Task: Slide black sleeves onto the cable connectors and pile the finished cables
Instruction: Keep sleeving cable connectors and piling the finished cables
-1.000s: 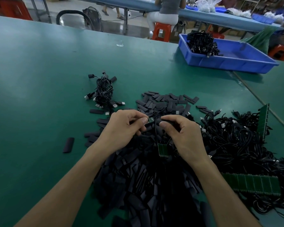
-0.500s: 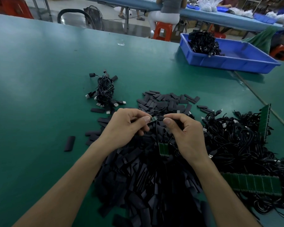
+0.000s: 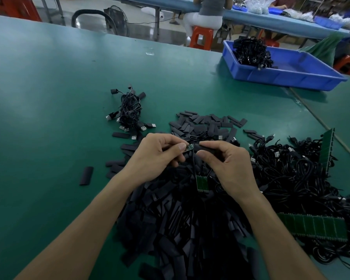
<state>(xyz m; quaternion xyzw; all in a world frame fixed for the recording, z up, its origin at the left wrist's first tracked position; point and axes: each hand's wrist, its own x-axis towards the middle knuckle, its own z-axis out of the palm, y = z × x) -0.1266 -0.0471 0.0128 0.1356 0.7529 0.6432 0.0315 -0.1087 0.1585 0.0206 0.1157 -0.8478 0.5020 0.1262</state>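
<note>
So the person is partway through the sleeving step on one cable. Just above the big heap of flat black rubbery sleeves, the left hand pinches a small green circuit-board connector between thumb and forefinger, with the other fingers curled under. The right hand is curled round a single black sleeve tube. Its open end sits right at the board's tip, but I can't tell if it's actually started going on. A second little green board dangles on the thin wire over the heap.

Next move, I reckon: line the sleeve's mouth up square and push it over the board. Then the cable goes on what looks like the finished bundle of coiled black cables, up-left of the heap. The tangle of unsleeved black cables waits to the heap's right.
</note>
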